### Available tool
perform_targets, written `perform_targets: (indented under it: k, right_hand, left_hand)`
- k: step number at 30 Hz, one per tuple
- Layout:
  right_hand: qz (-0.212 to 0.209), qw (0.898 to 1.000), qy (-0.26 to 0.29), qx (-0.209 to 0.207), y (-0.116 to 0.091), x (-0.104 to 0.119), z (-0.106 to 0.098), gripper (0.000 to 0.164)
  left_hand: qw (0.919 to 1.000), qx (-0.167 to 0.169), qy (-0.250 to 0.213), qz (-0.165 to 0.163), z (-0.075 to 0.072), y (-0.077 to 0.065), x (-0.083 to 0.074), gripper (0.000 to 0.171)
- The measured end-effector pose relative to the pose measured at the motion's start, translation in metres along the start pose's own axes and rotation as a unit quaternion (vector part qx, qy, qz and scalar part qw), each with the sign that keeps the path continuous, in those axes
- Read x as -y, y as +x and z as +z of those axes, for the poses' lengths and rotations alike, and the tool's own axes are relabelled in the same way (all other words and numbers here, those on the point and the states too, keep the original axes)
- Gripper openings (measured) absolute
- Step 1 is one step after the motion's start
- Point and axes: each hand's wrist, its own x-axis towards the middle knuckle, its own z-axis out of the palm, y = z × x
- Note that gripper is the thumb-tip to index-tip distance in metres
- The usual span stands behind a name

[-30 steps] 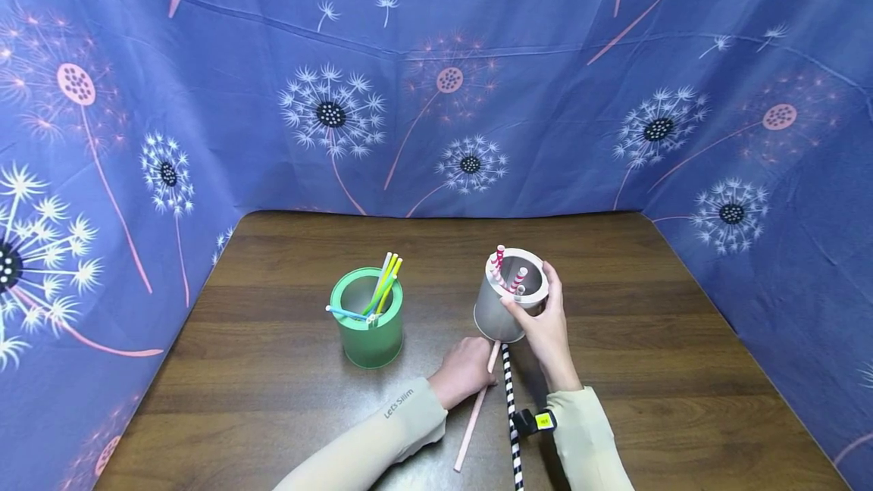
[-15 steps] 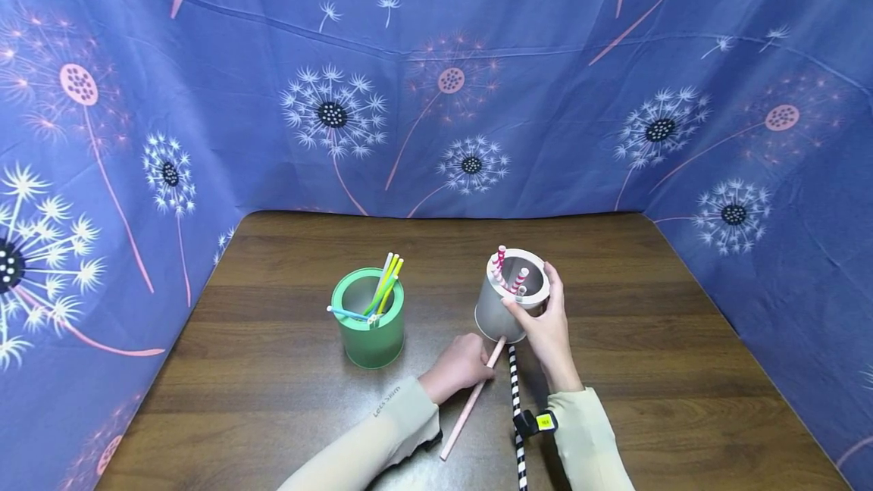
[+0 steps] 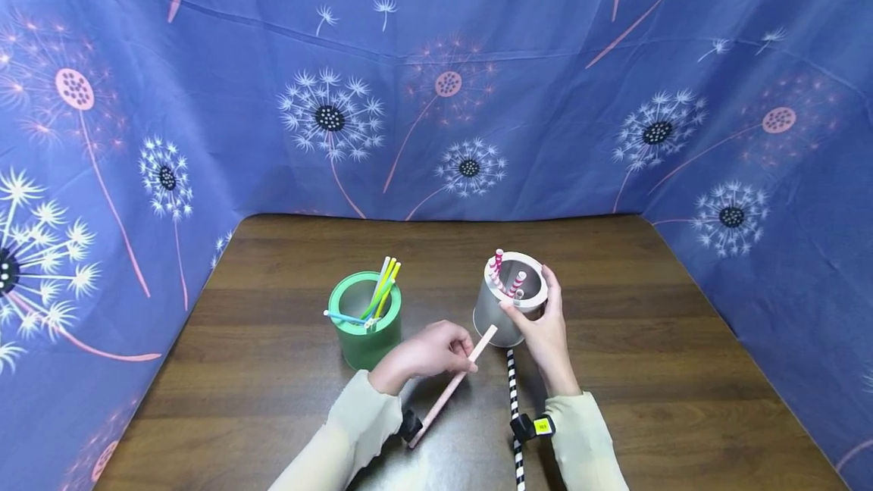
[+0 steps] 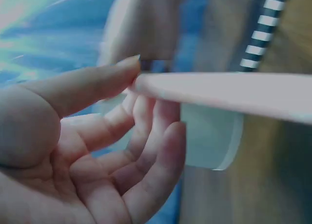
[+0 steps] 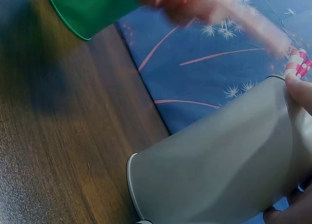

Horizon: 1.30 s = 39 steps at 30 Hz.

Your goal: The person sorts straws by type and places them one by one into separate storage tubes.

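My left hand point(image 3: 436, 351) pinches a pale pink paper straw point(image 3: 443, 400) between thumb and fingers. The straw slants, its upper end just in front of the grey can point(image 3: 492, 313); the left wrist view shows the pinch close up, partly blurred. My right hand point(image 3: 547, 336) grips that can by its white-rimmed top, thumb in front and fingers round the far side. Red-and-white patterned straws point(image 3: 518, 283) lean inside it. A black-and-white striped straw point(image 3: 513, 385) lies on the table below the can, passing beside my right wrist.
To the left stands a green can point(image 3: 368, 343) with several coloured straws point(image 3: 386, 283) in it, one blue straw point(image 3: 344, 317) sticking out over its rim. The brown wooden table point(image 3: 648, 309) is enclosed by a blue dandelion-print cloth point(image 3: 546, 97).
My left hand has drawn back leftward with the pink straw, which now slants more and has come away from the grey can's base. The right hand stays at the grey can.
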Motion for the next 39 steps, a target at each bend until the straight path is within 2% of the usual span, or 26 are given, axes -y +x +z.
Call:
perform_targets:
  k: [3, 5, 10, 13, 15, 16, 18, 21, 23, 25, 27, 31, 36, 39]
  right_hand:
    - [-0.002, 1.000, -0.001, 0.001, 0.000, 0.002, 0.000, 0.094]
    - [-0.002, 1.000, 0.000, 0.005, 0.000, 0.003, 0.000, 0.094]
    - [0.005, 1.000, 0.000, 0.010, -0.004, 0.001, -0.001, 0.093]
    - [0.008, 1.000, -0.004, 0.010, -0.009, -0.003, -0.002, 0.094]
    - [0.011, 1.000, -0.007, 0.009, -0.011, -0.005, -0.003, 0.095]
    - [0.012, 1.000, -0.007, 0.009, -0.012, -0.005, -0.003, 0.096]
    - [0.012, 1.000, -0.008, 0.008, -0.013, -0.006, -0.003, 0.097]
    - [0.009, 1.000, -0.009, 0.009, -0.011, -0.004, -0.002, 0.098]
    - [0.002, 1.000, -0.008, 0.009, -0.008, -0.002, -0.001, 0.098]
    - [-0.003, 1.000, -0.007, 0.006, -0.007, 0.000, -0.001, 0.096]
    - [-0.006, 1.000, -0.007, 0.002, -0.007, 0.000, -0.003, 0.095]
    - [-0.008, 1.000, -0.009, 0.001, -0.007, -0.002, -0.005, 0.093]
    - [-0.011, 1.000, -0.013, 0.009, -0.006, -0.004, -0.003, 0.093]
    - [-0.012, 1.000, -0.017, 0.009, -0.005, -0.005, -0.003, 0.093]
  left_hand:
    - [0.9989, 0.010, -0.007, 0.046, -0.018, -0.010, -0.014, 0.010]
    - [0.9972, -0.001, -0.010, 0.075, -0.027, -0.016, -0.025, 0.009]
    - [0.9895, -0.074, -0.021, 0.122, -0.042, -0.024, -0.050, 0.008]
    - [0.9793, -0.145, -0.040, 0.135, -0.045, -0.024, -0.061, 0.007]
    - [0.9669, -0.200, -0.060, 0.147, -0.046, -0.023, -0.067, 0.007]
    - [0.9580, -0.228, -0.075, 0.157, -0.046, -0.021, -0.070, 0.008]
    - [0.9359, -0.279, -0.111, 0.185, -0.046, -0.017, -0.075, 0.008]
    - [0.8976, -0.340, -0.151, 0.237, -0.045, -0.005, -0.082, 0.008]
    - [0.8767, -0.371, -0.152, 0.267, -0.043, 0.006, -0.085, 0.008]
    - [0.8645, -0.391, -0.132, 0.287, -0.040, 0.019, -0.087, 0.009]
    - [0.8599, -0.399, -0.106, 0.301, -0.035, 0.032, -0.086, 0.010]
    - [0.8588, -0.404, -0.062, 0.309, -0.023, 0.052, -0.083, 0.011]
    - [0.8563, -0.420, -0.035, 0.299, -0.014, 0.064, -0.076, 0.010]
    - [0.8623, -0.420, -0.025, 0.282, -0.011, 0.068, -0.072, 0.009]
